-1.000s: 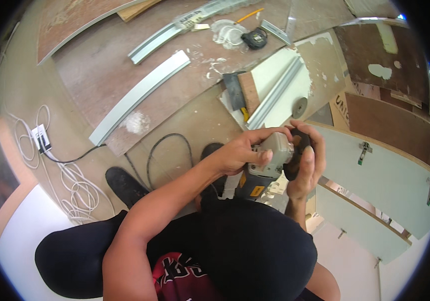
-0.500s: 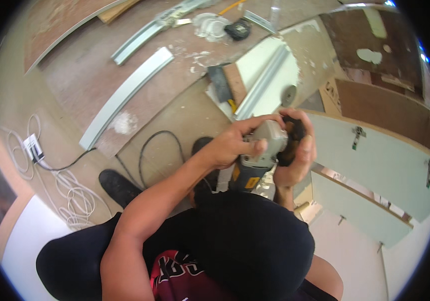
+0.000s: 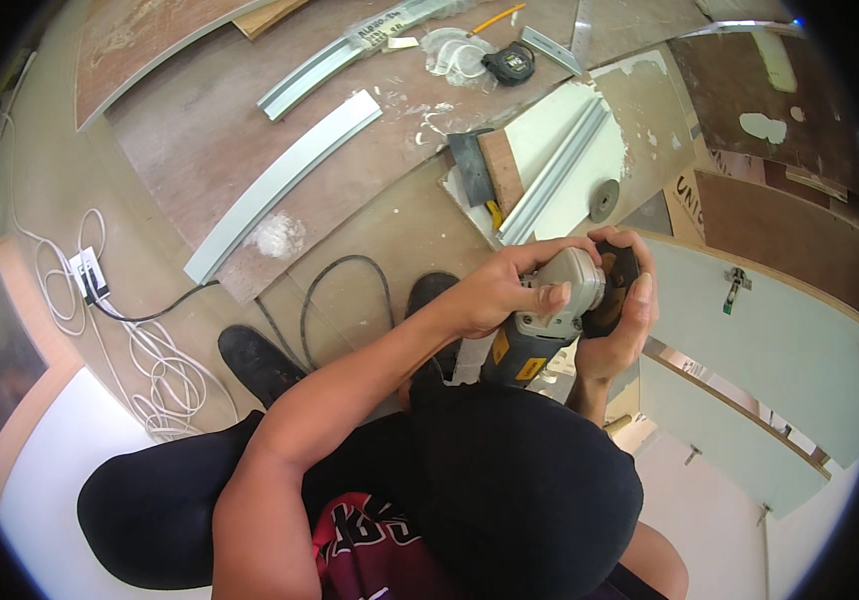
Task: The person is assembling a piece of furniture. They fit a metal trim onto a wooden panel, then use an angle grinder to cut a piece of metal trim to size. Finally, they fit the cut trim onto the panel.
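Note:
An angle grinder (image 3: 529,350) with a grey metal head and a dark body with yellow labels stands head-up in front of me. My left hand (image 3: 509,292) is closed round its head, thumb across the front. A dark cutting disc (image 3: 613,290) sits at the head's right side. Around its rim curl the fingers of my right hand (image 3: 629,325), thumb against the disc's face. The lower part of the grinder is hidden behind a black cap. A loose grey disc (image 3: 604,200) lies on the white board (image 3: 549,135) just beyond my hands.
Metal rails (image 3: 284,185) lie on a brown board (image 3: 164,120) at the far left. Beyond are a tape measure (image 3: 508,63) and a yellow pencil (image 3: 496,20). A black cord (image 3: 344,262) loops on the floor near a white extension cable (image 3: 164,370). Pale cabinet panels (image 3: 769,300) lie right.
The view has shifted, so the surroundings sit a little further right and lower. Both hands keep about the same hold on the grinder and its disc.

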`<state>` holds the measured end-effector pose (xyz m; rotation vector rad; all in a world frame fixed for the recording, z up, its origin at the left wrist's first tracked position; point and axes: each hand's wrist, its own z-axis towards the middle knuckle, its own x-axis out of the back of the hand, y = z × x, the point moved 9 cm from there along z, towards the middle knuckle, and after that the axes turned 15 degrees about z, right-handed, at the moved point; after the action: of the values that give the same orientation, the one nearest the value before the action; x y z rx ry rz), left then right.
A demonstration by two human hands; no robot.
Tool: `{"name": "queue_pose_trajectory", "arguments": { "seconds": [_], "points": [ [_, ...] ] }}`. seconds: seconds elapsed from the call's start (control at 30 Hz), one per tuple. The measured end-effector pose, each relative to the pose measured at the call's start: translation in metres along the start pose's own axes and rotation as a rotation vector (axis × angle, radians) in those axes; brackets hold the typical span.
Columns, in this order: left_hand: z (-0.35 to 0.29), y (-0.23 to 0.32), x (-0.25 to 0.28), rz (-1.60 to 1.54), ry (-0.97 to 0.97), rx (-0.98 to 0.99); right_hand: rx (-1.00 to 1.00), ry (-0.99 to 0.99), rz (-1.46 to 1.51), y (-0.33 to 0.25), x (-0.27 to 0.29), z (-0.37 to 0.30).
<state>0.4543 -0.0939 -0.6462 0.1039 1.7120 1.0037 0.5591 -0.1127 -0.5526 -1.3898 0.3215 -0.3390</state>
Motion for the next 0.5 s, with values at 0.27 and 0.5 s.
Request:
{"name": "queue_pose_trajectory", "arguments": {
  "seconds": [0.27, 0.5],
  "points": [
    [0.010, -0.014, -0.007, -0.026, -0.011, 0.029, -0.045, 0.023, -0.025, -0.002, 0.010, 0.003],
    [0.004, -0.010, 0.011, -0.081, 0.030, -0.046, -0.093, -0.033, -0.089, 0.007, -0.006, 0.014]
  ]
}}
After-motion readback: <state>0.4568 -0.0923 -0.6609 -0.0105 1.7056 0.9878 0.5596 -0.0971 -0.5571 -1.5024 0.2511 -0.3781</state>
